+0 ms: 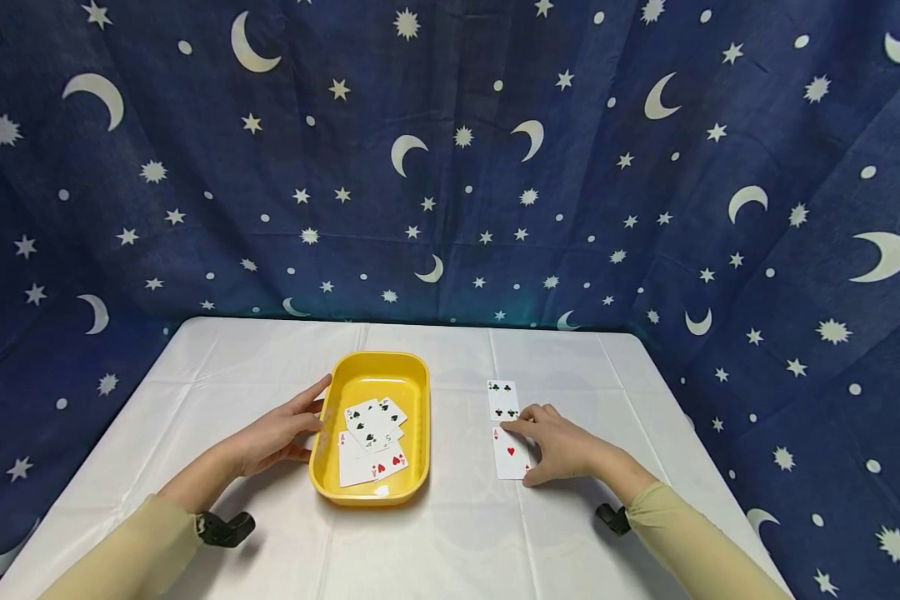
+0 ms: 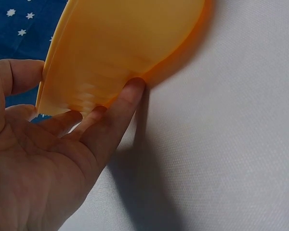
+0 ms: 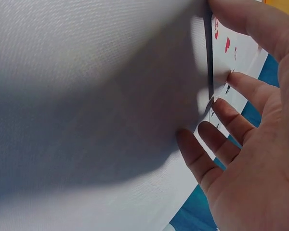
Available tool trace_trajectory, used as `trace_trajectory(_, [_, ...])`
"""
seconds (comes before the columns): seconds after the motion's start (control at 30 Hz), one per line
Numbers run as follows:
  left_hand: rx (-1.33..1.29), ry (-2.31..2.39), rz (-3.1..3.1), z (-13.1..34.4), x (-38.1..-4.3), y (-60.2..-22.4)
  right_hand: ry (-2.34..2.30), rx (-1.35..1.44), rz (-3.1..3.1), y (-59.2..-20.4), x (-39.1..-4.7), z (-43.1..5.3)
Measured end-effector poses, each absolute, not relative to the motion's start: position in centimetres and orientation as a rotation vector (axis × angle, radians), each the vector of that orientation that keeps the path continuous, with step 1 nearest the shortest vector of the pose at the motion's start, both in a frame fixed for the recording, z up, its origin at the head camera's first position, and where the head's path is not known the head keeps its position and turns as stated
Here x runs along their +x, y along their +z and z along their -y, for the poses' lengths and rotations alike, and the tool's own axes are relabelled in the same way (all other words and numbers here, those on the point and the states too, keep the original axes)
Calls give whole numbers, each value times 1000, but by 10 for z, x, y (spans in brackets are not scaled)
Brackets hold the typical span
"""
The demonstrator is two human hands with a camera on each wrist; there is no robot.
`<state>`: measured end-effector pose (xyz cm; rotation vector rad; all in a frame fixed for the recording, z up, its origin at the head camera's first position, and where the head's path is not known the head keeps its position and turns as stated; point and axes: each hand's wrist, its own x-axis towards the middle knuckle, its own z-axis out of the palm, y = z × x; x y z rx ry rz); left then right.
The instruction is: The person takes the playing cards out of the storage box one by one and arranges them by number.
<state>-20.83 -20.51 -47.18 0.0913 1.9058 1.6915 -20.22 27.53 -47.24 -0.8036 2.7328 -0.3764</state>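
Note:
On the white table, my right hand [image 1: 566, 446] pinches an ace of hearts [image 1: 508, 458] between its thumb and fingertips, at the card's near and far edges. Just beyond that card lies a four of clubs [image 1: 502, 400], partly covered by the fingers. The right wrist view shows the edge of the ace of hearts [image 3: 227, 45] beside the thumb. My left hand [image 1: 273, 437] touches the outer left wall of a yellow tray [image 1: 422, 400]; in the left wrist view its extended fingers [image 2: 123, 103] rest against that side. Several overlapping playing cards [image 1: 373, 425] lie face up inside the tray.
A white cloth [image 1: 465, 533] covers the table and has fold lines. Behind and at both sides hangs a dark blue curtain [image 1: 450, 208] with moons and stars. A dark device [image 1: 225, 529] sits on the left wrist, another device [image 1: 612, 518] on the right.

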Motion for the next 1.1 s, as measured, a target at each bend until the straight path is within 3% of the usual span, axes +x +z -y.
trace_trajectory(0.73, [86, 1698, -1900, 204, -208, -471, -426, -710, -2765, -452, -205, -277])
trace_trajectory(1.1, [78, 1686, -1917, 203, -207, -470, -390, -818, -2906, -442, -219, -261])
